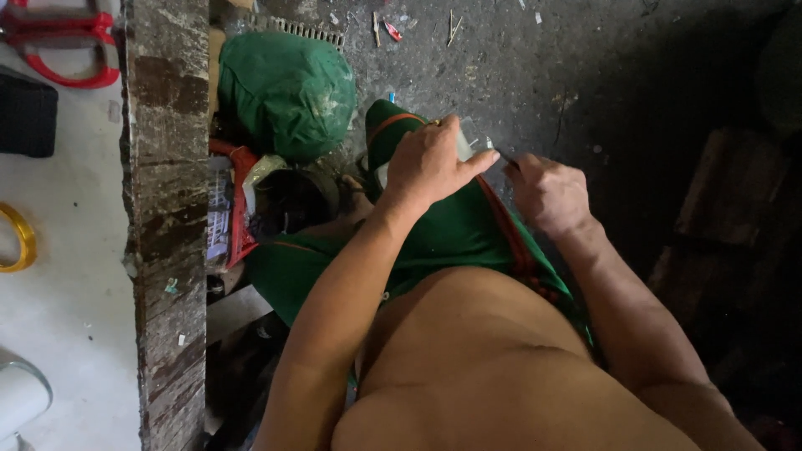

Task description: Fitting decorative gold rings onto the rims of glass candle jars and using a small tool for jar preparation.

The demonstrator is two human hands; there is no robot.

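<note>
I look down at my own lap in green shorts with orange trim (455, 230). My left hand (430, 163) is closed around a small pale translucent piece (464, 147) just above my knee. My right hand (547, 194) sits close beside it, fingers curled on a thin dark tool (506, 158) whose tip points toward the pale piece. What the tool is I cannot make out. The two hands almost touch.
A worn wooden table edge (167, 217) runs down the left, with red scissors (63, 42), a yellow ring (21, 238) and a black object (27, 115) on its white top. A green bag (288, 92) and a red crate (241, 209) lie on the dirty concrete floor (543, 67). A dark wooden object (731, 188) is at right.
</note>
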